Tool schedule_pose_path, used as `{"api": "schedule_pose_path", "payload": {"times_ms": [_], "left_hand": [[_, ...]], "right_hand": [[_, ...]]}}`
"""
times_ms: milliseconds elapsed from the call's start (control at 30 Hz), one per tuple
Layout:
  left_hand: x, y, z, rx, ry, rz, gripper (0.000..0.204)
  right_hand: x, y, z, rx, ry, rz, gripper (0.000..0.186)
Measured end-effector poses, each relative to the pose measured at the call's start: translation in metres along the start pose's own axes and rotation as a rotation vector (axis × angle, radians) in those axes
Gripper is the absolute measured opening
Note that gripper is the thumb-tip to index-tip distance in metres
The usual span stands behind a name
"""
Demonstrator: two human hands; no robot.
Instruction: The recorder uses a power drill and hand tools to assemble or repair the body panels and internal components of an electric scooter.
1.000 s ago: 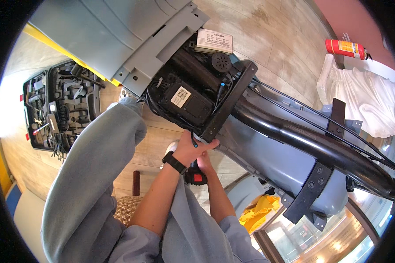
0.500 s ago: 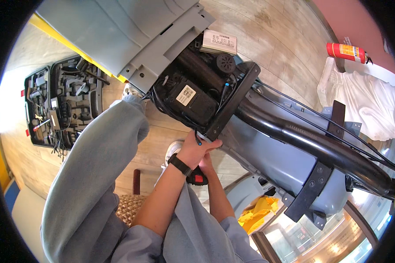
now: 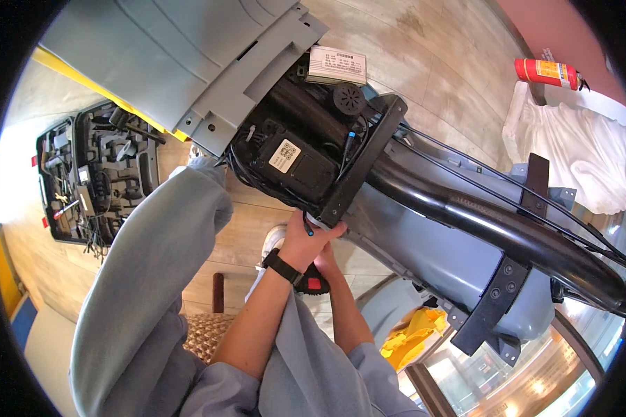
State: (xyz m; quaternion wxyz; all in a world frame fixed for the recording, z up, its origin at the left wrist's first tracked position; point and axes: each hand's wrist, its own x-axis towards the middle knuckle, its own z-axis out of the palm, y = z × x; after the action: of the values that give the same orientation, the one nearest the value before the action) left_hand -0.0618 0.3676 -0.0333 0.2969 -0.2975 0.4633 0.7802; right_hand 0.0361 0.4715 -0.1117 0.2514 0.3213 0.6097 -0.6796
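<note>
Just below the near end of the black crossbar, both hands meet, left over right. Left hand: back up, knuckles toward the crossbar end, thumb laid out to the right along its underside; fingertips hidden, so can't tell if they pinch anything. A thin black cable with a blue tip hangs over the back of it. Right hand: tucked behind and just right of the left, curled around the grip of a black power tool, finger ends out of view; tool base with red block shows below the hands, between the wrists. Left forearm slants up to the right, black watch at the wrist; right forearm leans up to the left, so arms converge.

Above the hands: labelled black housing among cables, round black vented part, silver box. Right: thick black tube along a grey shell. Upper left: grey panel, yellow edge. Farther out: open toolcase left, red extinguisher and white cloth right.
</note>
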Motion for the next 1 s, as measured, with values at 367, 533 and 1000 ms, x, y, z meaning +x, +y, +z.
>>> {"api": "schedule_pose_path", "payload": {"times_ms": [367,533,1000], "left_hand": [[0.002,-0.003,-0.007,0.138,0.021,-0.045,0.053],[0.003,-0.006,-0.007,-0.026,-0.04,-0.041,0.055],[-0.01,-0.002,0.017,-0.484,-0.217,-0.109,0.033]], "right_hand": [[0.005,0.009,-0.001,0.076,-0.016,-0.085,0.018],[0.005,0.009,0.002,-0.039,0.042,-0.1,0.02],[-0.108,0.01,-0.041,-0.574,-0.217,-0.084,0.027]]}}
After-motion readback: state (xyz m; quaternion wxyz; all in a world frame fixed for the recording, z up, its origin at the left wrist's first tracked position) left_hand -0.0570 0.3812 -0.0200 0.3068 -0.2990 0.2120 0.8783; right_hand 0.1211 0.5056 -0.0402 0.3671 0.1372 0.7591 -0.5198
